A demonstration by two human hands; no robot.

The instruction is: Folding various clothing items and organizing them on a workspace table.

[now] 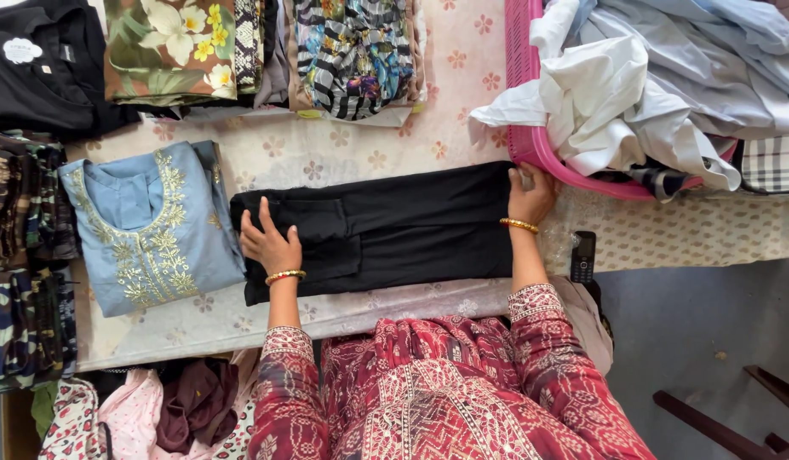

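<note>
Head view: left hand [271,243] spread flat at nine o'clock on folded black cloth garment [386,230]; right hand [530,196] pinches its three o'clock edge.

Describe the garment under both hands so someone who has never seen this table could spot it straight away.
Start at the pink laundry basket at the table's upper right. Just below and left of it lies a black garment, folded into a long flat band, with the left hand pressing one end and the right hand at the other. Unlike the embroidered blue tunic beside it, it is plain black.
</note>
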